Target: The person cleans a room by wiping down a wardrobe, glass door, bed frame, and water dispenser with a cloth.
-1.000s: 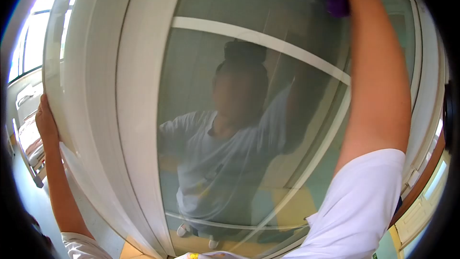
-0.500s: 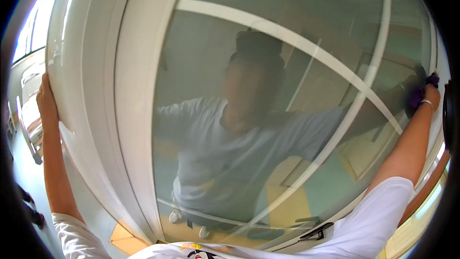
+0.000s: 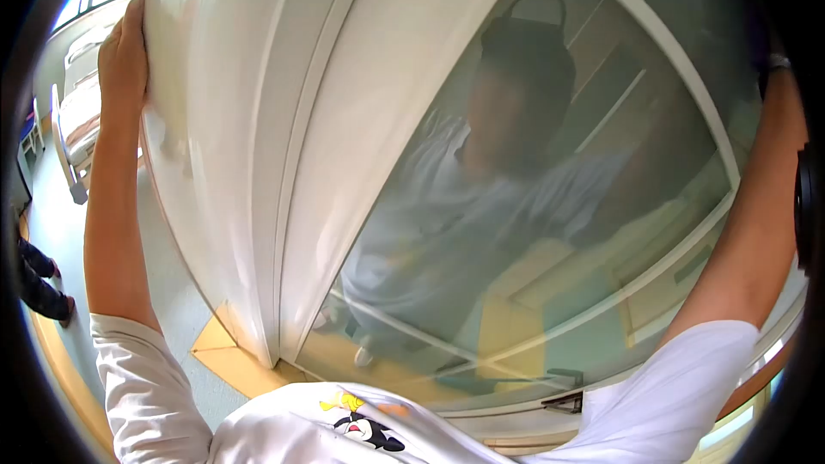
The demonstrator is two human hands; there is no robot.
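My left hand (image 3: 125, 56) is closed on the outer edge of a glossy white wall (image 3: 228, 112), at the left. My right arm reaches up along the far side of a large glass pane (image 3: 481, 283) with white bars. At the dark right rim of the picture my right hand (image 3: 778, 47) is mostly lost in shadow. A bit of purple cloth (image 3: 760, 41) shows by it, against the glass. The fingers there are hard to make out. The glass mirrors my upper body and raised arm.
A dark handle (image 3: 563, 402) sits low on the window frame (image 3: 404, 133). Left of the wall are a bed (image 3: 82, 112), a blue-grey floor (image 3: 112, 249) and another person's legs (image 3: 43, 279). A tan corner strip (image 3: 223, 348) runs along the wall's foot.
My view has tilted and shifted, so the glass now lies further right. Both hands appear higher in the picture. My right hand and the purple cloth have moved up into the dark rim.
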